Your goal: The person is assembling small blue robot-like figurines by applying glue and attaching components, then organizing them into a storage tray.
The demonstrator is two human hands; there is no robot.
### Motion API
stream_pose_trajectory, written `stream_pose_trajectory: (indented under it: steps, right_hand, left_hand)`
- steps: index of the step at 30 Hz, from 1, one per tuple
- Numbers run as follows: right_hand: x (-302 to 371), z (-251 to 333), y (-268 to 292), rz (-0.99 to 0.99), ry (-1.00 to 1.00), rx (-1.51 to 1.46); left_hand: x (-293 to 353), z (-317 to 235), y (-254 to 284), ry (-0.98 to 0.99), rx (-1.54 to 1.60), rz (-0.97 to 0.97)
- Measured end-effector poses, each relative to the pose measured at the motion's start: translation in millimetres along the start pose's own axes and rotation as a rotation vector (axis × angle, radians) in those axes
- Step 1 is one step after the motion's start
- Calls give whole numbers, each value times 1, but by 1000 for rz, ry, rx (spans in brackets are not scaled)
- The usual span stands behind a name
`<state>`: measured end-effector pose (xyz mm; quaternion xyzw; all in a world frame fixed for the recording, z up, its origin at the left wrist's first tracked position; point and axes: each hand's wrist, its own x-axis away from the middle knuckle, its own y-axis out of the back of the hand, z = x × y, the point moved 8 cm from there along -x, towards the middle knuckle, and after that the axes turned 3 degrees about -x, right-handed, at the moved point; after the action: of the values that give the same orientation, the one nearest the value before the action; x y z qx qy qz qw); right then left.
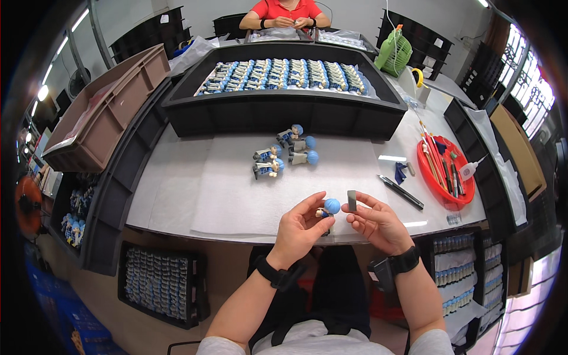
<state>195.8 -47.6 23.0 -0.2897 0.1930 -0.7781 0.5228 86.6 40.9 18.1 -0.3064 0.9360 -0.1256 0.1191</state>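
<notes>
One workroom with pale walls (207, 18) surrounds a white counter (171, 189), whose near edge the lens bows. A deep black tray (284, 112) fills the far side, standing between the near worker and a person in a red shirt (284, 9); packed rows of blue-haired figures (284, 76) lie inside it. To the left, a brown crate (112, 112) sits tilted, and at the far right corner is a green basket (395, 53). A red bowl (467, 194) of brushes and pens occupies the right side. Near the front edge, the left hand (300, 234) grips a blue-haired figure (332, 206) in its fingers, while the right hand (381, 226) has its fingers closed on a small grey block (352, 201), held upright just beside the figure's head. A black pen (402, 192) lies between right hand and bowl. Five loose figures (305, 157) lie mid-counter, below the tray.
</notes>
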Motion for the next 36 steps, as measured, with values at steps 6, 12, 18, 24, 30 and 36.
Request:
stream_pose_trajectory:
  steps: [6, 12, 18, 24, 30, 36]
  right_hand:
    - [-2, -7, 2, 7, 2, -130]
    - [-3, -9, 2, 47, 64, -182]
    - [-1, 1, 2, -96, 189, 7]
    - [-1, 15, -9, -127, 401, 367]
    - [6, 21, -14, -163, 496, 440]
    - [8, 22, -19, -120, 537, 625]
  left_hand:
    - [0, 2, -1, 3, -11, 24]
    - [-1, 2, 0, -18, -17, 34]
    - [-1, 2, -2, -10, -24, 40]
    - [0, 3, -1, -4, -32, 41]
    - [0, 1, -3, -30, -86, 48]
    - [1, 2, -2, -30, -79, 53]
